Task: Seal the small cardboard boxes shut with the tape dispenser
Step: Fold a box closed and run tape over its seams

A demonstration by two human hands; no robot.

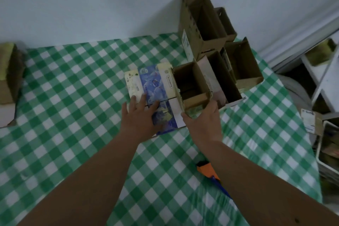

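Head view: at the far left edge of the green checked tablecloth (55, 86) sits a brown box (8, 80), blurred. Near the middle, the left hand (140, 115) lies flat, fingers straight and spread, on the closed blue printed box (156, 93). Just to its right, the right hand (203, 119) grips the near wall of an open cardboard box (192, 86), fingers curled round its edge. Behind stand more open boxes (216, 42). The orange and blue tape dispenser (211, 174) lies under the right forearm, partly hidden.
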